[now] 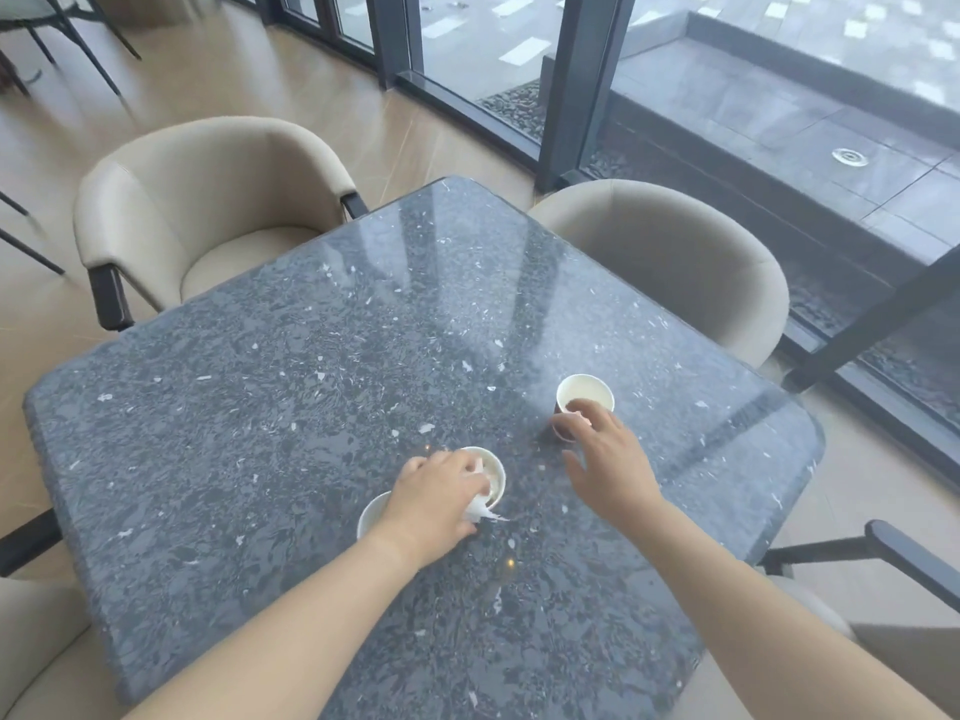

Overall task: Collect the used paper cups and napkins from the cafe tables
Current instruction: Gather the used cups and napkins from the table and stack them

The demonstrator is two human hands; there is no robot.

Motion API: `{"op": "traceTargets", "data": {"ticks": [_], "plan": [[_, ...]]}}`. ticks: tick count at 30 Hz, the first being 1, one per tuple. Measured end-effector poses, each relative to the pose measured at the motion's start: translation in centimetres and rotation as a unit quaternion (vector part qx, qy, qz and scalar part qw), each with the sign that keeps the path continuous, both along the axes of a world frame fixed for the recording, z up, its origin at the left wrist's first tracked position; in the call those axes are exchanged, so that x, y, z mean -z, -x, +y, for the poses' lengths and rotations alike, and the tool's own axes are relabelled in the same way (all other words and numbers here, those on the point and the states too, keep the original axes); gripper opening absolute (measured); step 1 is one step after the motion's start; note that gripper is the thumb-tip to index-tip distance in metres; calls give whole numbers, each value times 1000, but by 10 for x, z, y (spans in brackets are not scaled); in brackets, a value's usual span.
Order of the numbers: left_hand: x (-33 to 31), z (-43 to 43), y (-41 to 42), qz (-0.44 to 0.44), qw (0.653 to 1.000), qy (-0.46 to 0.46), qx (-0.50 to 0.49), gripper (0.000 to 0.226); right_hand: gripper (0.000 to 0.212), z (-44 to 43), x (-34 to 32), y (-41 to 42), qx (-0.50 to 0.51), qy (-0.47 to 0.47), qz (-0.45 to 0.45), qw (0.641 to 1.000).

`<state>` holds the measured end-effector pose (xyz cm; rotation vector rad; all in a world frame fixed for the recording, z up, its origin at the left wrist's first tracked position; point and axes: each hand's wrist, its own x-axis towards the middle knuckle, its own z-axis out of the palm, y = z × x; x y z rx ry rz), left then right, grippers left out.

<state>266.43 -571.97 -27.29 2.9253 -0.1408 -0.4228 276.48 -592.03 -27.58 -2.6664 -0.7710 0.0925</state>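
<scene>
Beige armchairs (pixel 208 210) around dark stone table (pixel 260 407), glazed wall (pixel 519 44) behind.

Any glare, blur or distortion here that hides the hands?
Head view: pale window reflections streak the glossy table, though the left hand, gripping a napkin, and the right hand look sharp; chair legs top left are motion-smeared; wide-angle bending curves the window frames.

Bright daylight from the windows (pixel 727 122) glares off the table (pixel 311 381); edges bow, slightly soft
</scene>
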Motion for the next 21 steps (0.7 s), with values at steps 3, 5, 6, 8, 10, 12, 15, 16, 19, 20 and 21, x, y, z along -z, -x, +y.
{"op": "traceTargets", "data": {"ticks": [3, 5, 6, 8, 10, 12, 15, 16, 19, 20, 21], "plan": [[7, 1, -13, 12, 998, -56, 35, 27, 47, -4, 10, -16, 34, 21, -8, 999], [7, 2, -22, 12, 997, -63, 46, 27, 47, -4, 19, -22, 50, 40, -7, 998], [6, 3, -25, 15, 997, -60, 48, 28, 45, -3, 23, -24, 54, 47, -8, 997], [3, 4, -29, 22, 997, -49, 48, 31, 36, -2, 31, -26, 57, 58, -5, 997], [0, 5, -30, 19, 998, -37, 44, 34, 31, 2, 35, -28, 44, 70, 0, 997], [-3, 7, -30, 5, 999, -22, 39, 34, 29, 7, 34, -26, 30, 53, -1, 998], [-5, 12, -29, -38, 999, 19, 22, 32, 29, 16, 27, -13, -2, 1, -22, 1000], [-6, 13, -28, -57, 998, 31, 16, 31, 28, 18, 26, -6, -15, -10, -26, 999], [-6, 14, -25, -71, 997, 37, 0, 35, 18, 20, 26, 13, -49, -31, -7, 998], [-5, 14, -25, -70, 997, 30, -4, 34, 18, 20, 26, 18, -53, -25, 3, 998], [-5, 14, -24, -68, 997, 23, -7, 31, 19, 20, 26, 22, -53, -15, 14, 998]]}}
